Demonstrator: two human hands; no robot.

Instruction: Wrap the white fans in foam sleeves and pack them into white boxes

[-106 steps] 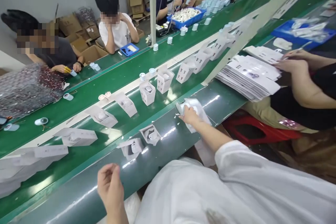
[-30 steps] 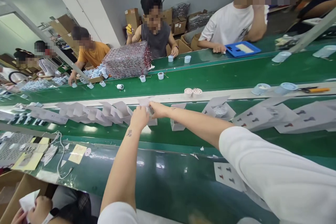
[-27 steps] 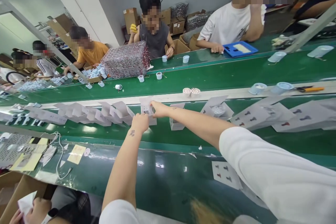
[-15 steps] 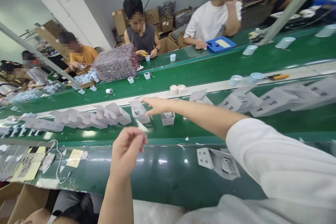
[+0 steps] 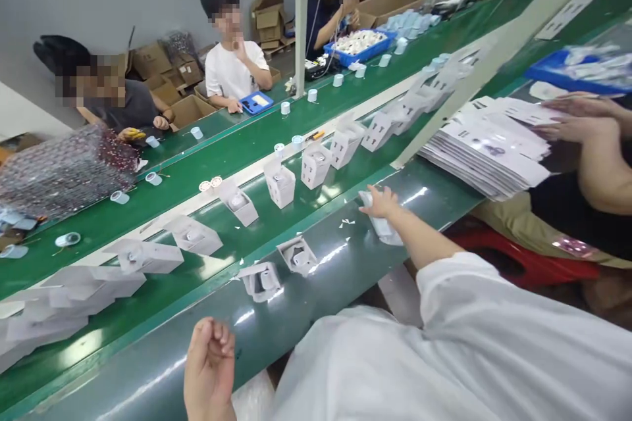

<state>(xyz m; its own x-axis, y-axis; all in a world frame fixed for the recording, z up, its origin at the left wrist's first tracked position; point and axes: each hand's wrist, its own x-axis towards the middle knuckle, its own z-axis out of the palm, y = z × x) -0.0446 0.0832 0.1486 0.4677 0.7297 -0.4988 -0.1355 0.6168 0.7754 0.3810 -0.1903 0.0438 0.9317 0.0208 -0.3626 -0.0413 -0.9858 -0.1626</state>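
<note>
A: Hands first. What do they do?

B: Right hand (image 5: pixel 380 202): fingers spread over the upper end of a white packet (image 5: pixel 387 231); cannot tell whether it grips. Left hand (image 5: pixel 212 363): fingers curled loosely inward, nothing showing in it, well apart from the packet.

A: Packet's position?

B: On the bench (image 5: pixel 320 286), right-hand part, its lower end close to the near edge.

A: Weak point there?

B: Sliding, I judge. The surface looks glossy; a one-handed pull off-centre could send the packet over that edge, with the left hand too far off to catch it.

A: The two open boxes?

B: Near box (image 5: pixel 251 283) and farther box (image 5: pixel 286 251) stand side by side on the bench, between the hands, flaps raised, a white thing in each. A sleeve or forearm sweeping back low could tip either one and spill its contents.

A: Loose bits?

B: White scraps (image 5: pixel 347 221) lie just left of the packet. Dragging it leftward might carry some into a box.

A: Neighbours?

B: A co-worker's hands (image 5: pixel 587 125) rest at a stack of flat cartons (image 5: pixel 486 148), to the right. A wide elbow swing might nudge the stack's near corner and fan it out.
</note>
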